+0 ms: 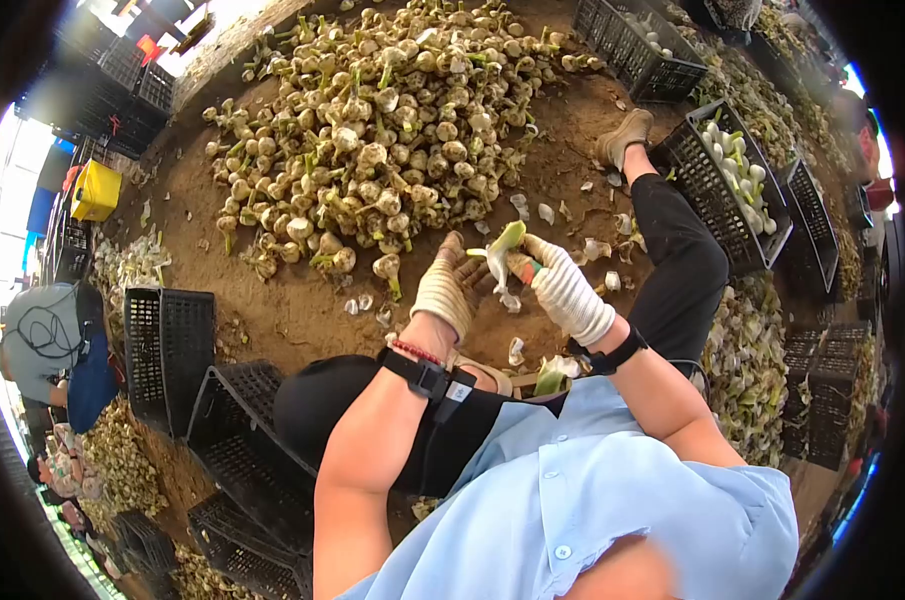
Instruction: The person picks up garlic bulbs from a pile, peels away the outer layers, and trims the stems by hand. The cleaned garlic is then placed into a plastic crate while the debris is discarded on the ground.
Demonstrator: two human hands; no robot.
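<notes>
My right hand (564, 290), in a white ribbed glove, is closed on a strip of garlic peel (509, 238), pale green at the top with whitish skin hanging below. A small orange and green patch shows at its fingers; I cannot make out what it is. Just to the left, my left hand (450, 283), gloved with soiled fingers, is held open with its fingers stretched out beside the peel. Beyond both hands lies a large heap of unpeeled garlic bulbs (372, 150) with short stalks. Scraps of skin (516, 350) lie on the ground near my hands.
A black crate (707, 190) at the right holds cleaned white garlic with green stems; another crate (637, 55) stands behind it. Black crates (172, 345) line the left side. Peel piles (752, 370) lie at the right. A seated person (52, 345) is at far left.
</notes>
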